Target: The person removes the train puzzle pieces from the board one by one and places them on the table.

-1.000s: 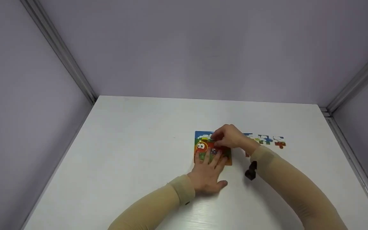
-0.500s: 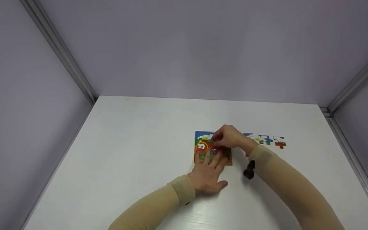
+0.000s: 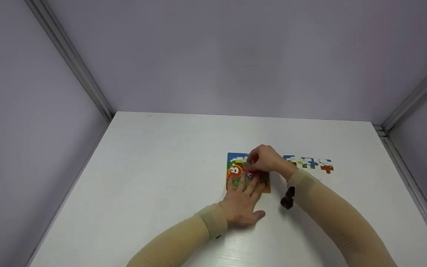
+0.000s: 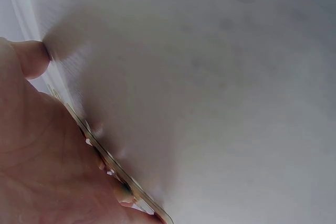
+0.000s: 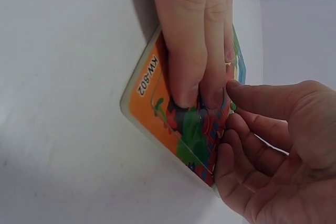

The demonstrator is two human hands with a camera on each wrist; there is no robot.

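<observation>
Hands (image 3: 252,181) on flat puzzle board (image 3: 235,167), table-level

You get even, soft light from above in the head view, with a faint sheen on the worktop (image 3: 161,193) near you and only weak shadows beneath the arms. Your left wrist view is blurred and washed grey, the left hand (image 4: 37,156) out of focus. Your right wrist view is bright and sharp.

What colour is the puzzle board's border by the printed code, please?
Orange, clearest in the right wrist view: the puzzle board.
</observation>
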